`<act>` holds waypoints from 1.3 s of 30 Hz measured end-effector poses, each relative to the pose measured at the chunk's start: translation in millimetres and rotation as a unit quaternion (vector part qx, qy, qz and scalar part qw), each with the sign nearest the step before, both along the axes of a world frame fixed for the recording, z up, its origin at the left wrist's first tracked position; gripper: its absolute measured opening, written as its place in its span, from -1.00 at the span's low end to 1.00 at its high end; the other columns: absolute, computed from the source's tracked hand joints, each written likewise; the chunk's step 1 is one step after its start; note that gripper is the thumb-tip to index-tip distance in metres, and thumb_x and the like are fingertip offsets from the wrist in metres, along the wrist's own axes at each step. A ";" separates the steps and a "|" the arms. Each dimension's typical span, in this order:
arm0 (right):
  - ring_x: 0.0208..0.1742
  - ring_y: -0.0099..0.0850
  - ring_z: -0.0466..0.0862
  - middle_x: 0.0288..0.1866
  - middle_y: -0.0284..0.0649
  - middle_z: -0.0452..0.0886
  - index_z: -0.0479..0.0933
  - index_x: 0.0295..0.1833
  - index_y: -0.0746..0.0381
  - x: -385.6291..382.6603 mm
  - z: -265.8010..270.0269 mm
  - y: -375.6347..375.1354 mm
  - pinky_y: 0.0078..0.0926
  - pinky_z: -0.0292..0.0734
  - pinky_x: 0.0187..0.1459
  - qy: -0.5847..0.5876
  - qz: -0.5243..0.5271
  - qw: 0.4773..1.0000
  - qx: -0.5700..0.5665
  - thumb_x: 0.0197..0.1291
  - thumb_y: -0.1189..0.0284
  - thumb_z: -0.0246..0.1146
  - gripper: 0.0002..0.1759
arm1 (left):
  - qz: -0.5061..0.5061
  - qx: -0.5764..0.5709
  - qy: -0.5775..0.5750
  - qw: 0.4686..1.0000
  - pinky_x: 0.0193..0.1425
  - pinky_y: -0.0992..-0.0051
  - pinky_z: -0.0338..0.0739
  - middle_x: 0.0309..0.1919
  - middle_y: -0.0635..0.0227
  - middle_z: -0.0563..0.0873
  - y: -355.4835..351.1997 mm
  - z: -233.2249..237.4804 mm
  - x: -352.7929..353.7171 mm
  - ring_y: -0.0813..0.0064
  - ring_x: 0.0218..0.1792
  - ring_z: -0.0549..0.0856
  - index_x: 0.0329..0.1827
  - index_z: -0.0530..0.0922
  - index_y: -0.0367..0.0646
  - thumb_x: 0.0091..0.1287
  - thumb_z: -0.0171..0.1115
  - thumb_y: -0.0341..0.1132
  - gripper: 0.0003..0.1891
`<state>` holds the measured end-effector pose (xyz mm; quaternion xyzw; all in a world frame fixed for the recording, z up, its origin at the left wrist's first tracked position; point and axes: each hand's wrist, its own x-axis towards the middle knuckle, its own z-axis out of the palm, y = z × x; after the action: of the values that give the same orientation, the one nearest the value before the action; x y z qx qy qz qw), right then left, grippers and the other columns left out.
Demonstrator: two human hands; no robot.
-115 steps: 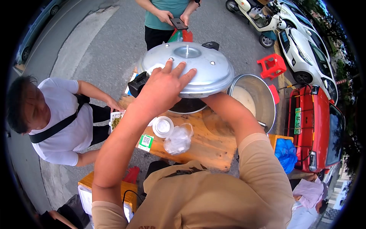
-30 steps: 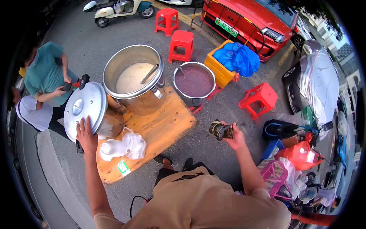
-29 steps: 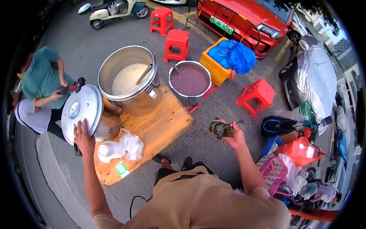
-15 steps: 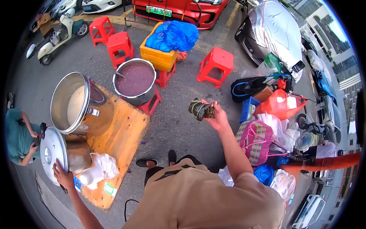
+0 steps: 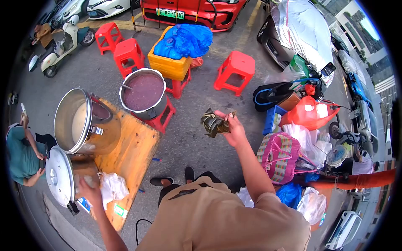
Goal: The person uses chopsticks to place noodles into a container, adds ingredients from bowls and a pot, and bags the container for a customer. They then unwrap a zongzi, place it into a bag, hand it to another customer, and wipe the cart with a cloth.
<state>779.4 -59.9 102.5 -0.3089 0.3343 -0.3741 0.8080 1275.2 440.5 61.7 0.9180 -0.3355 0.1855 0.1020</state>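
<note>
My right hand [image 5: 234, 129] is closed around a leaf-wrapped rice dumpling [image 5: 212, 123] bound with pale string, held up over the pavement. At the left, my left hand [image 5: 91, 193] is smeared by motion and reaches across the wooden board. It is between the silver lid [image 5: 57, 175] and a bunch of white plastic bags [image 5: 114, 187], overlapping the place of a white roll-like thing. What its fingers do is blurred. The lid stands over a second metal pot [image 5: 87, 168], beside a tall open pot [image 5: 109, 131] with a whitish inside.
A pot of purple porridge [image 5: 144, 91] stands on a red stool [image 5: 161, 119] beyond the wooden board [image 5: 136, 146]. A yellow crate [image 5: 169, 66] holds blue plastic bags. At the right are a striped woven basket [image 5: 278, 157] and a red bag [image 5: 309, 115]. A person [image 5: 23, 152] stands at the left.
My left hand has left the lid's edge and moved right towards the white bags. The dumpling has turned and shifted slightly left in my right hand. The person at the left has raised one hand.
</note>
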 end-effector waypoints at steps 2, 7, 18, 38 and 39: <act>0.39 -0.10 0.57 0.49 0.01 0.48 0.43 -0.12 0.08 -0.1 -5.2 3.3 0.00 0.55 0.31 -0.005 0.011 1.000 -0.010 0.64 0.16 -0.02 -0.71 | -0.039 -0.094 0.450 0.887 0.25 0.32 0.54 0.05 0.07 0.71 -117.4 17.4 -97.5 0.25 0.08 0.69 0.32 0.51 -0.32 0.41 0.36 -0.23 -0.50; 0.30 -0.32 0.61 0.41 -0.09 0.56 0.49 0.00 0.15 4.3 -21.2 21.4 -0.24 0.53 0.33 -0.008 0.040 0.994 -0.100 0.66 0.13 -0.06 -0.65 | -0.099 -0.064 0.916 0.383 0.40 0.18 0.44 0.32 0.17 0.62 -308.2 27.1 -258.4 0.25 0.32 0.61 0.50 0.40 -0.14 0.49 0.19 0.22 -0.28; 0.39 -0.35 0.49 0.43 -0.12 0.51 0.51 0.25 0.27 -48.6 -29.9 35.3 -0.29 0.39 0.41 0.166 0.033 0.919 -0.356 0.59 0.39 0.06 -0.71 | -0.112 -0.106 0.957 0.246 0.35 0.14 0.44 0.25 0.42 0.62 -420.2 -8.7 -345.4 0.39 0.30 0.58 0.37 0.47 0.07 0.39 0.42 -0.06 -0.46; -0.08 -0.03 0.60 -0.20 -0.11 0.58 0.56 -0.21 0.25 -39.8 2.9 -150.2 -0.09 0.52 -0.06 0.615 -0.114 0.665 -0.408 0.14 0.43 0.43 -0.80 | -0.313 0.082 0.879 0.350 0.21 0.48 0.55 0.07 0.45 0.64 -660.4 -30.6 -371.7 0.59 0.12 0.62 0.29 0.44 -0.06 0.26 0.42 -0.55 -0.45; -0.08 -0.03 0.60 -0.20 -0.11 0.58 0.56 -0.21 0.25 -39.8 -0.2 -156.1 -0.09 0.52 -0.06 0.620 -0.120 0.664 -0.401 0.14 0.43 0.43 -0.80 | -0.316 0.091 0.879 0.346 0.21 0.48 0.55 0.07 0.45 0.64 -669.6 -33.0 -372.0 0.59 0.12 0.62 0.29 0.44 -0.06 0.26 0.42 -0.55 -0.45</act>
<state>739.6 -216.0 102.3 -0.7207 0.6098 -0.2883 0.1600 903.2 -229.1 28.7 0.3840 -0.3336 -0.8051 0.3051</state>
